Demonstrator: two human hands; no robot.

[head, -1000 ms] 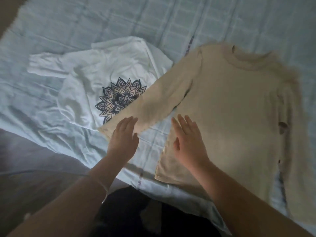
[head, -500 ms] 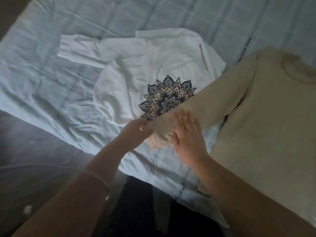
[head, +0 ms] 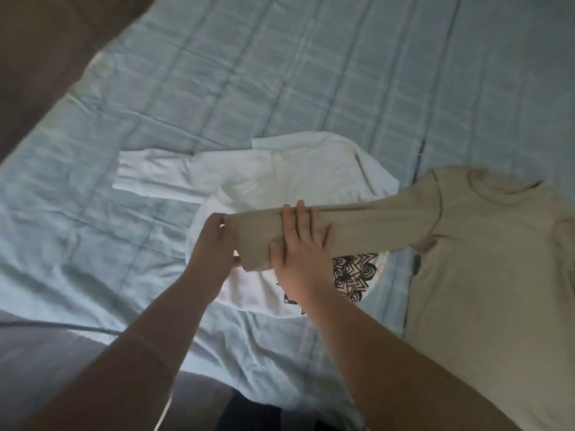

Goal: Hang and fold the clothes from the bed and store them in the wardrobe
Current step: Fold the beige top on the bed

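In the head view, a beige sweater [head: 485, 269] lies front up on the right side of the bed [head: 280, 73]. Its neckline points toward the far side and its body runs down to the near edge. The bed is covered with a pale blue checked sheet [head: 93, 231], which is creased near the front.

One beige sleeve [head: 379, 225] is stretched out to the left from the sweater's shoulder, lifted off the sheet. It crosses over a white long-sleeved shirt [head: 295, 175] lying just beside the sweater.

The left hand [head: 214, 247] has the cuff end of this sleeve. Its fingers [head: 221, 223] are curled over the top edge and its thumb is tucked under the lower edge, so the cuff is pinched between them. The right hand [head: 298, 247] lies across the sleeve just beside the left hand. Its fingers [head: 300, 219] are straight, slightly spread and laid flat over the fabric, with the fingertips reaching the sleeve's far edge. It grips nothing; the palm rests against the cloth.

The white shirt is spread flat near the middle of the bed. One of its sleeves [head: 149, 172] is stretched to the left. A dark mandala print [head: 353, 275] on its front is partly hidden by the right hand and the beige sleeve. Both bare forearms come in from the bottom of the frame. Between them, at the bottom edge, is a dark patch of the person's clothing [head: 249, 412].
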